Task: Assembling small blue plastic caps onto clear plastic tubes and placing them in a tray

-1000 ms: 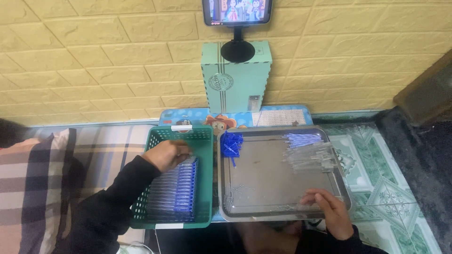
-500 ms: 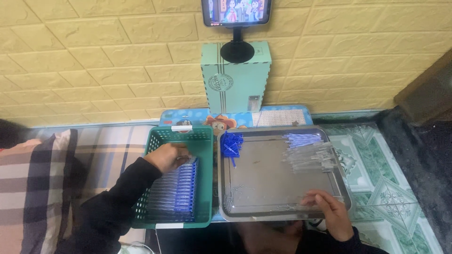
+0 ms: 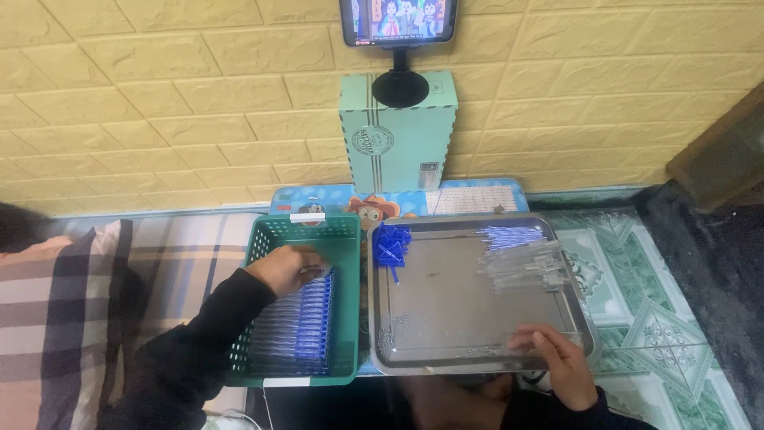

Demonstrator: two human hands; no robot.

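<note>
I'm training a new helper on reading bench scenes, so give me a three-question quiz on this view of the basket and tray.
1. True or false: the left hand is inside the green basket.
2. Which part of the metal tray does the right hand touch? A) far left corner B) near right edge C) centre
3. Fill in: the small blue pieces lie in the tray's far ____ corner.

Key: 1 true; 2 B; 3 left. The clear tubes lie at the far right, and rows of blue-tipped pens fill the basket.
</note>
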